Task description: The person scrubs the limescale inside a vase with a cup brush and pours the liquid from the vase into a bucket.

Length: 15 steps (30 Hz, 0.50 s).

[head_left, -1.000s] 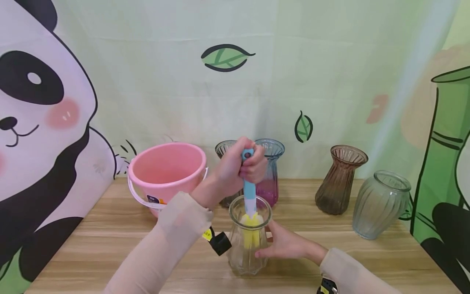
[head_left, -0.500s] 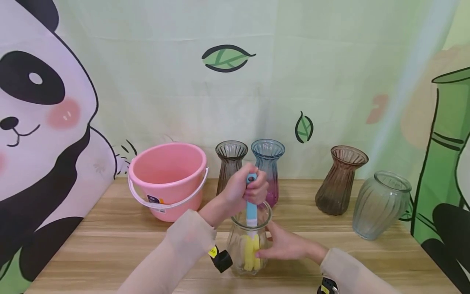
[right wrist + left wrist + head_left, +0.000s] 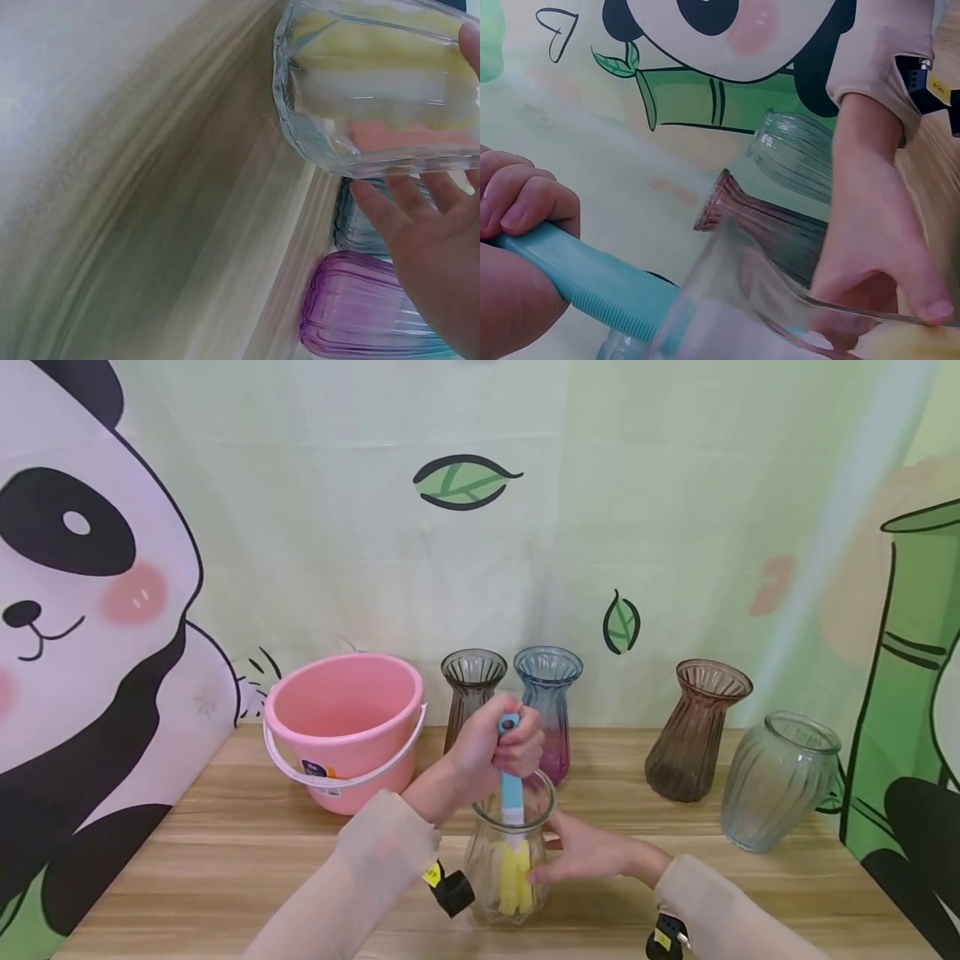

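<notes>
A clear glass vase (image 3: 483,893) stands on the table in front of the person. My left hand (image 3: 482,750) grips the light-blue handle (image 3: 592,277) of a sponge brush from above its rim. The brush's yellow sponge head (image 3: 514,878) is down inside the vase, low near its base. My right hand (image 3: 588,852) holds the vase from its right side, thumb at the front and the other fingers behind. In the right wrist view those fingers (image 3: 409,199) lie along the glass, with the yellow sponge showing through it.
Behind the vase stand a grey glass vase (image 3: 472,681) and a blue-to-pink one (image 3: 551,693). A pink bucket (image 3: 352,760) with a white handle sits at the back left. Farther right are a brown vase (image 3: 686,752) and a pale glass jar (image 3: 780,785). A printed cloth hangs behind.
The left hand has pushed the brush down, and the sponge has gone from the neck to near the vase's bottom. The right hand stays on the vase.
</notes>
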Motion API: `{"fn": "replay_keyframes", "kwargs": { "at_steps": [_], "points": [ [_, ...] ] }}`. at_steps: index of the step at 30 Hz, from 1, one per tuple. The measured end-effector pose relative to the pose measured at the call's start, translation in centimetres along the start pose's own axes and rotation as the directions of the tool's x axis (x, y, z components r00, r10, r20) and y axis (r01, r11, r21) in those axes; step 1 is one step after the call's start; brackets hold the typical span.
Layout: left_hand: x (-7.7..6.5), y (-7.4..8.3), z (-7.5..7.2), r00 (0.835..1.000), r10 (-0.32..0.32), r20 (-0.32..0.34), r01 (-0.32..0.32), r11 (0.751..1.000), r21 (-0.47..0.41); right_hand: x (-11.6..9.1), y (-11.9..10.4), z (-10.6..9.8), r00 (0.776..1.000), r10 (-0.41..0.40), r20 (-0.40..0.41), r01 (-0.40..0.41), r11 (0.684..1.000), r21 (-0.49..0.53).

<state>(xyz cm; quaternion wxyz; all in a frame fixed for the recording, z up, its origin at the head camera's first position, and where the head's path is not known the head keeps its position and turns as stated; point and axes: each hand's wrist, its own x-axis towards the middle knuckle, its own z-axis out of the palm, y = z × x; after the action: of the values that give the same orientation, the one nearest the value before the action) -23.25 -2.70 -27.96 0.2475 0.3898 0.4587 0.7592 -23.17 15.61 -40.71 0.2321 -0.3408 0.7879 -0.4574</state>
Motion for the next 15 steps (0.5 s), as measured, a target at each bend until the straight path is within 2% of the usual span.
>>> {"fn": "replay_keyframes", "kwargs": {
  "at_steps": [6, 12, 15],
  "points": [
    [0.8, 2.2, 0.7, 1.000, 0.008, 0.004, -0.008, 0.999, 0.038, 0.1, 0.2, 0.3, 0.999, -0.023, -0.047, 0.021, 0.999, -0.025],
    [1.8, 5.3, 2.0, 1.000, 0.007, 0.001, -0.007, 0.995, 0.096, -0.1, 0.2, 0.5, 0.997, -0.028, -0.067, 0.024, 0.998, -0.057],
    [2.1, 7.0, 2.6, 0.999, 0.039, 0.000, -0.038, 0.993, 0.109, -0.2, 0.2, 0.6, 0.997, -0.028, -0.074, 0.025, 0.999, -0.047]
  ]
}}
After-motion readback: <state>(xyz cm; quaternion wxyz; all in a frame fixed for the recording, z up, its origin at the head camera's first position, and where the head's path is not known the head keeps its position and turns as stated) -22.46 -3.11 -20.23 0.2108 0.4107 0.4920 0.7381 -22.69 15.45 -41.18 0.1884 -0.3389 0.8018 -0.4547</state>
